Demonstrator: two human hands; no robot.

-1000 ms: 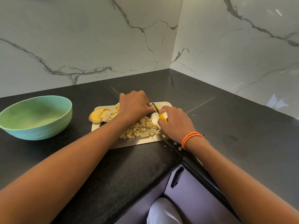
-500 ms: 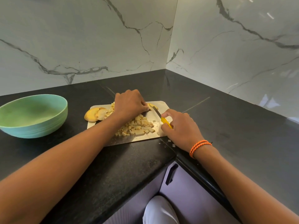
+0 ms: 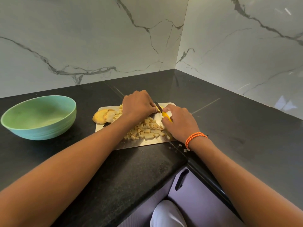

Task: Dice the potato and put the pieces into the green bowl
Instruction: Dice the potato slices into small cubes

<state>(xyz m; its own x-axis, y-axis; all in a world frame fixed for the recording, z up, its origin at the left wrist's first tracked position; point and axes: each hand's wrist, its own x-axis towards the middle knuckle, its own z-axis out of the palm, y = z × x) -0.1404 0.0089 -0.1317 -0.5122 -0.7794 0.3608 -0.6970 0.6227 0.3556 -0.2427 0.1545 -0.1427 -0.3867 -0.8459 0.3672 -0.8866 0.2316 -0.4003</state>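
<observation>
I'm at a black, speckled stone countertop (image 3: pixel 101 174) that bends round the corner under the marble walls, a thin seam running across it on each side of that corner. On my left, straight on the stone, sits the green bowl (image 3: pixel 41 117), well apart from everything else. In front of me lies the pale cutting board (image 3: pixel 147 143), flat on the counter with its near edge close to the counter's front lip. Just off the board's right corner, a few small potato cubes (image 3: pixel 184 149) lie loose on the black stone beside my wrist.
</observation>
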